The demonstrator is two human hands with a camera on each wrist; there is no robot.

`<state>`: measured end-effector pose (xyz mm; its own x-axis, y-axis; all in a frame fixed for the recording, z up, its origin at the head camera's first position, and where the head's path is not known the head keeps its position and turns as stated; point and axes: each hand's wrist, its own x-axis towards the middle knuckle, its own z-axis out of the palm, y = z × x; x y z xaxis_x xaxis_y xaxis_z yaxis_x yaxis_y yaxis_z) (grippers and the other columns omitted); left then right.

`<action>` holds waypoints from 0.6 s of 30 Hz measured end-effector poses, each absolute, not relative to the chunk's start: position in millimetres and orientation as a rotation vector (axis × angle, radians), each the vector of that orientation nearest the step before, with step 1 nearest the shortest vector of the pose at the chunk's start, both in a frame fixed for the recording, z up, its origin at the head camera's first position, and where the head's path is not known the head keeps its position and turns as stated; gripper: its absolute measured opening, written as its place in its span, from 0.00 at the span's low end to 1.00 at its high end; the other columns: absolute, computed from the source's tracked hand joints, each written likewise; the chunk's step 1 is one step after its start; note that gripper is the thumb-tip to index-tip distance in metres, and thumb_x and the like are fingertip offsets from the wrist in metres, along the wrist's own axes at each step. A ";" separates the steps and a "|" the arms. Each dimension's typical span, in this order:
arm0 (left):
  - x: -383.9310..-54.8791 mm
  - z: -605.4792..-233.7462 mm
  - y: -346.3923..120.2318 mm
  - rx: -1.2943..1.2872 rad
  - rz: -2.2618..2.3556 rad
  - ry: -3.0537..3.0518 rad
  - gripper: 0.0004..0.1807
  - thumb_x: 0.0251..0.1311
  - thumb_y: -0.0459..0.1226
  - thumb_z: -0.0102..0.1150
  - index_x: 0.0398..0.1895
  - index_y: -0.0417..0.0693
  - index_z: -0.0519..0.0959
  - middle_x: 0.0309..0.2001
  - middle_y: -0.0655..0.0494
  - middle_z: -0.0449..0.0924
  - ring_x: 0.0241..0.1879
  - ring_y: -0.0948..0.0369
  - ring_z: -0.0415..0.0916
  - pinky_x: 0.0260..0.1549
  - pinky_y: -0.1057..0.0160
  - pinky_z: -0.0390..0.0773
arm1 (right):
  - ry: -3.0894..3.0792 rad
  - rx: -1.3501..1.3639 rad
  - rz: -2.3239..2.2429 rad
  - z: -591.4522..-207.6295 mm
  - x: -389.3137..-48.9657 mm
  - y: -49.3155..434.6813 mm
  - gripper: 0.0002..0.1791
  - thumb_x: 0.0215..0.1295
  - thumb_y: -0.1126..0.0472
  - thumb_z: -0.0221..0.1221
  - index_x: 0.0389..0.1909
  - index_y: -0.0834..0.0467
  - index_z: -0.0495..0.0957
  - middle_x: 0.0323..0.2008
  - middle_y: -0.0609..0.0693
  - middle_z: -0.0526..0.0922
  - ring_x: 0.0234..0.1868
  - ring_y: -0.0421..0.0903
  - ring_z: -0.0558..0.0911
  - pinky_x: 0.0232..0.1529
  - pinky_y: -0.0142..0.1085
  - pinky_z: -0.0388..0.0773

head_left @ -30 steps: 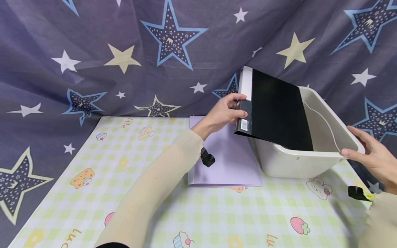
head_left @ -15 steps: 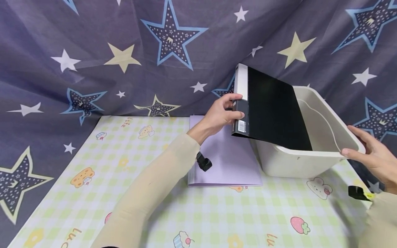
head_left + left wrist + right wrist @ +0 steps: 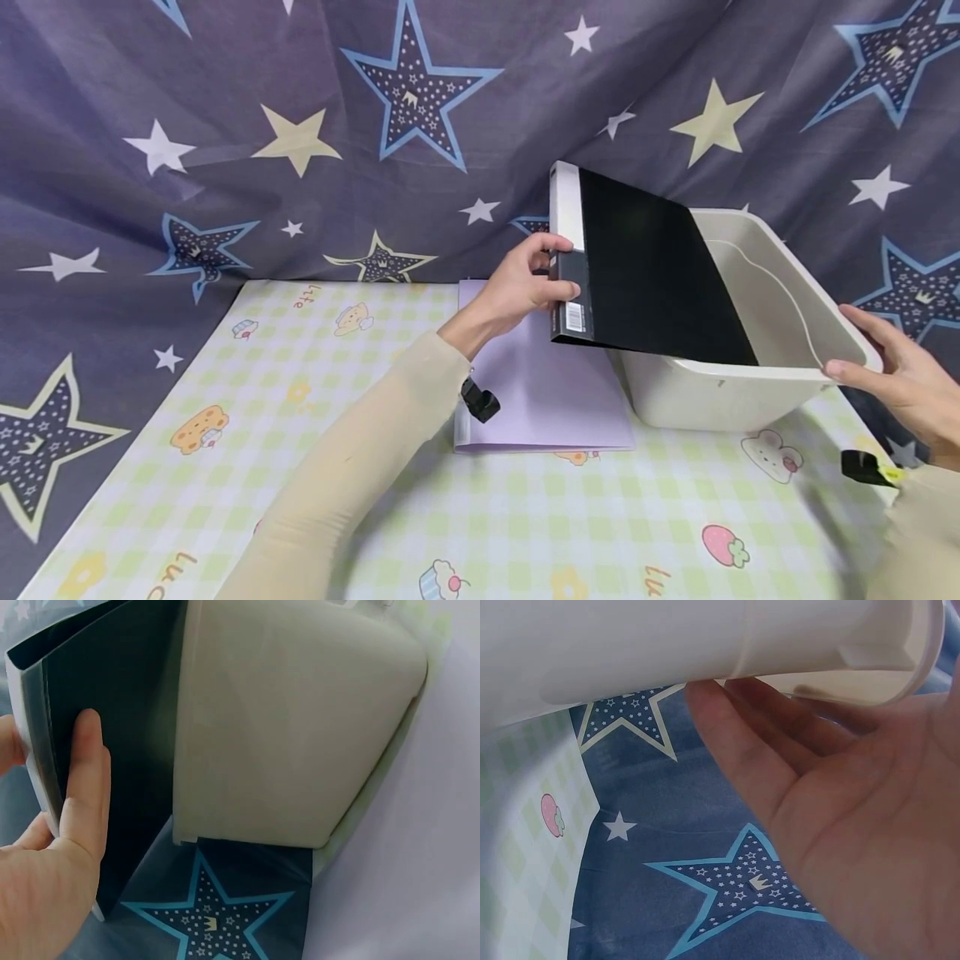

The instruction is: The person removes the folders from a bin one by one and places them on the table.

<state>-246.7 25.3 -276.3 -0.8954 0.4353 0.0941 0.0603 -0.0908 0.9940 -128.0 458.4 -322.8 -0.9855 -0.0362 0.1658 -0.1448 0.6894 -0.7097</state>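
Note:
My left hand pinches the spine of a black folder, thumb on one side and fingers on the other. That spine has a white upper part and a barcode label near its lower end. The folder slants across the left side of a white plastic bin, its right part over the bin's opening. In the left wrist view, fingers lie along the folder's dark cover. My right hand grips the bin's right rim, thumb at the front corner. The right wrist view has its fingers beneath the bin's rim.
A lilac folder lies flat on the table, left of the bin and partly below my left hand. A checked cloth with cartoon prints covers the table. Behind stands a dark curtain with stars. A thin white cord runs inside the bin.
The black folder and my left hand have shifted left, and the spine has dipped slightly in the last half second. More of the bin's inside shows. My right hand stays on the rim.

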 end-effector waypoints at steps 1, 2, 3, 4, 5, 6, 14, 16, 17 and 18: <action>-246.9 -277.0 24.4 0.539 2.066 1.920 0.36 0.45 0.21 0.65 0.60 0.47 0.67 0.39 0.44 0.71 0.35 0.54 0.78 0.29 0.60 0.81 | -2.758 0.151 1.178 -322.7 -127.9 458.3 0.47 0.66 0.66 0.58 0.76 0.47 0.37 0.68 0.55 0.52 0.49 0.26 0.61 0.40 0.14 0.59; -247.0 -277.6 23.4 0.535 2.059 1.919 0.37 0.45 0.21 0.65 0.62 0.48 0.67 0.38 0.45 0.71 0.34 0.55 0.78 0.29 0.60 0.81 | -2.760 0.144 1.172 -322.5 -127.6 458.0 0.48 0.66 0.65 0.58 0.76 0.47 0.37 0.68 0.54 0.52 0.49 0.26 0.61 0.40 0.14 0.59; -247.2 -278.2 22.4 0.531 2.053 1.918 0.39 0.45 0.21 0.66 0.63 0.49 0.66 0.36 0.46 0.70 0.34 0.55 0.77 0.29 0.59 0.81 | -2.765 0.137 1.169 -322.5 -127.4 457.9 0.48 0.66 0.65 0.58 0.76 0.46 0.37 0.68 0.55 0.52 0.49 0.26 0.61 0.40 0.14 0.59; -247.9 -279.0 21.7 0.528 2.042 1.919 0.41 0.45 0.22 0.66 0.64 0.50 0.65 0.35 0.46 0.69 0.34 0.55 0.77 0.29 0.59 0.81 | -2.771 0.131 1.163 -322.6 -127.4 458.0 0.48 0.66 0.64 0.58 0.76 0.46 0.37 0.68 0.56 0.52 0.49 0.26 0.61 0.40 0.14 0.58; -248.2 -279.7 21.1 0.526 2.032 1.921 0.42 0.45 0.22 0.67 0.65 0.51 0.65 0.35 0.47 0.69 0.34 0.56 0.77 0.30 0.59 0.81 | -2.776 0.123 1.157 -322.8 -127.4 458.2 0.48 0.66 0.64 0.59 0.76 0.45 0.37 0.68 0.57 0.52 0.49 0.26 0.61 0.40 0.13 0.58; -248.5 -280.2 20.6 0.524 2.022 1.924 0.42 0.44 0.23 0.68 0.66 0.51 0.64 0.35 0.47 0.69 0.34 0.56 0.77 0.31 0.59 0.81 | -2.780 0.118 1.155 -322.9 -127.4 458.2 0.48 0.66 0.63 0.59 0.76 0.46 0.37 0.68 0.57 0.52 0.49 0.26 0.61 0.40 0.13 0.58; -250.5 -285.5 20.5 0.490 1.986 1.979 0.40 0.43 0.26 0.71 0.63 0.50 0.68 0.47 0.42 0.68 0.37 0.53 0.78 0.36 0.56 0.82 | -2.766 0.145 1.173 -323.3 -128.6 460.2 0.48 0.66 0.65 0.58 0.76 0.47 0.37 0.66 0.52 0.54 0.48 0.26 0.61 0.39 0.14 0.59; -250.7 -286.8 20.6 0.471 2.001 1.974 0.38 0.44 0.27 0.71 0.62 0.50 0.69 0.48 0.42 0.67 0.37 0.53 0.79 0.36 0.57 0.82 | -2.773 0.149 1.174 -324.1 -128.9 460.5 0.48 0.66 0.64 0.58 0.76 0.45 0.36 0.69 0.56 0.51 0.49 0.27 0.61 0.40 0.14 0.59; -250.7 -287.3 20.7 0.465 2.005 1.978 0.37 0.45 0.28 0.71 0.61 0.50 0.70 0.48 0.43 0.67 0.36 0.54 0.78 0.36 0.57 0.82 | -2.781 0.137 1.166 -324.4 -128.8 460.4 0.48 0.67 0.63 0.58 0.76 0.44 0.36 0.70 0.57 0.50 0.50 0.27 0.61 0.39 0.14 0.59; -250.8 -287.9 20.8 0.459 2.014 1.976 0.35 0.46 0.29 0.71 0.61 0.51 0.70 0.48 0.43 0.66 0.36 0.54 0.78 0.36 0.58 0.82 | -2.787 0.133 1.166 -324.8 -129.0 460.4 0.48 0.67 0.63 0.57 0.76 0.43 0.35 0.71 0.59 0.48 0.50 0.27 0.61 0.40 0.14 0.59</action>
<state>-250.8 20.8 -287.9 -0.9097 0.4143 0.0286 0.0208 -0.0233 0.9995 -129.0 460.4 -324.8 -0.9892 -0.0357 0.1420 -0.1262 0.7000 -0.7029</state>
